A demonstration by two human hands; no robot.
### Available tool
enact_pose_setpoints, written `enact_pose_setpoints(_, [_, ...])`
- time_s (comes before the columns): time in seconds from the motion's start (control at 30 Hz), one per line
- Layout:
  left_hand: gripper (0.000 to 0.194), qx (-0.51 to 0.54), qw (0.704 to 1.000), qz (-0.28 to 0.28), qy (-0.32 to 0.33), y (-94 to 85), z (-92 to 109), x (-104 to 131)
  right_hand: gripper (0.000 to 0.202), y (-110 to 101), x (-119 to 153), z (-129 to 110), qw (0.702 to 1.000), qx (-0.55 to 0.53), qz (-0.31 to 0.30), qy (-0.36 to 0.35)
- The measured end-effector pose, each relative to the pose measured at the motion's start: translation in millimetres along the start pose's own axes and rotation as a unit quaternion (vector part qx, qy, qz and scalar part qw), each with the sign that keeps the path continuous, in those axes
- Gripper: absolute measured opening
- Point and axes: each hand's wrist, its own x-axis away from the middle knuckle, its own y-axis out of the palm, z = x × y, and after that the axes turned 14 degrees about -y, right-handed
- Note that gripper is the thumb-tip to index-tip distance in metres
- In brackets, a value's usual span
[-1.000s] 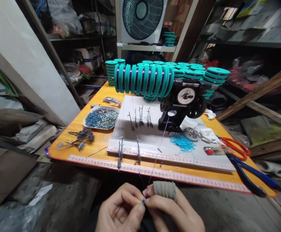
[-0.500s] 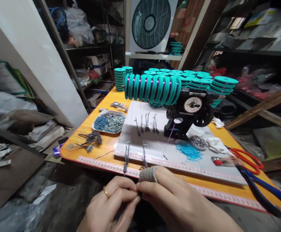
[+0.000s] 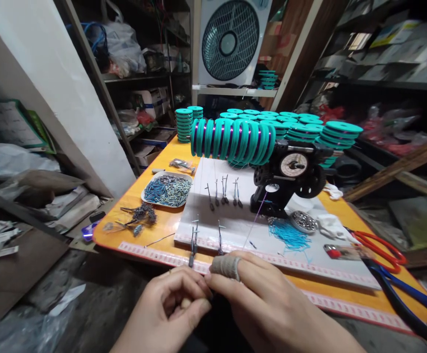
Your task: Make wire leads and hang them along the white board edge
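My left hand and my right hand meet at the fingertips by the table's front edge. Both have their fingers pinched together, and whatever lies between them is hidden or too fine to see. Grey wrap covers one finger of my right hand. A thin purple line runs from the black winding machine down towards my right hand. Just beyond the fingers, small dark weighted rigs hang over the edge of the white board. More rigs lie farther back on it.
Teal spools sit on the machine's shaft, with stacked spools behind. A tray of small blue pieces stands left. Blue strips, a dish of metal bits, red-handled scissors and blue-handled pliers lie right.
My left hand has turned slightly, its thumb now lower and apart from my right fingertips. The ring has slipped mostly from sight. My right hand stays nearly in place.
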Motion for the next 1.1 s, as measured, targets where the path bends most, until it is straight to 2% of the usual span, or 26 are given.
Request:
enact_pose_setpoints(0.1, [0.029, 0.085, 0.995, -0.042, -0.035, 3.5, 5, -2, 0.047, -5, -2, 1, 1.0, -0.007, -0.013, -0.008])
enact_pose_setpoints(0.2, [0.033, 0.107, 0.99, -0.066, -0.061, 5.6, 10, -4, 0.05, -11, -4, 1, 1.0, -0.013, 0.006, -0.024])
enact_pose_setpoints(0.4, [0.033, 0.149, 0.981, -0.098, -0.07, 9.6, 11, -10, 0.052, -13, 0, -5, 0.999, 0.025, 0.004, 0.026])
enact_pose_setpoints(0.5, [0.031, 0.088, 0.995, -0.026, -0.043, 12.4, 6, -9, 0.043, -6, 0, -4, 0.999, 0.014, 0.016, 0.029])
enact_pose_setpoints(0.57, [0.025, 0.012, 0.998, 0.049, 0.043, 13.8, 3, -7, 0.035, -1, 1, -1, 0.999, -0.006, 0.047, 0.015])
enact_pose_setpoints(0.63, [0.015, -0.064, 0.979, 0.11, 0.157, 14.6, 0, -4, 0.028, 4, 2, 1, 0.997, -0.03, 0.068, 0.012])
enact_pose_setpoints(0.7, [0.006, -0.127, 0.948, 0.156, 0.245, 14.8, -2, -2, 0.024, 8, 4, 2, 0.995, -0.046, 0.081, 0.032])
enact_pose_setpoints(0.77, [0.016, -0.176, 0.919, 0.195, 0.294, 14.8, -3, -1, 0.021, 11, 6, 3, 0.993, -0.054, 0.095, 0.043])
enact_pose_setpoints(0.83, [0.021, -0.203, 0.899, 0.219, 0.32, 14.9, -5, -2, 0.021, 12, 8, 3, 0.991, -0.054, 0.113, 0.039])
enact_pose_setpoints(0.93, [0.023, -0.214, 0.888, 0.233, 0.335, 15.5, -8, -4, 0.023, 13, 9, 5, 0.989, -0.052, 0.135, 0.024])
enact_pose_setpoints(1.03, [0.023, -0.21, 0.889, 0.237, 0.332, 16.6, -10, -4, 0.02, 14, 9, 5, 0.987, -0.063, 0.146, 0.028])
enact_pose_setpoints(1.1, [0.019, -0.191, 0.902, 0.233, 0.308, 16.8, -9, -2, 0.017, 14, 9, 5, 0.985, -0.08, 0.148, 0.029])
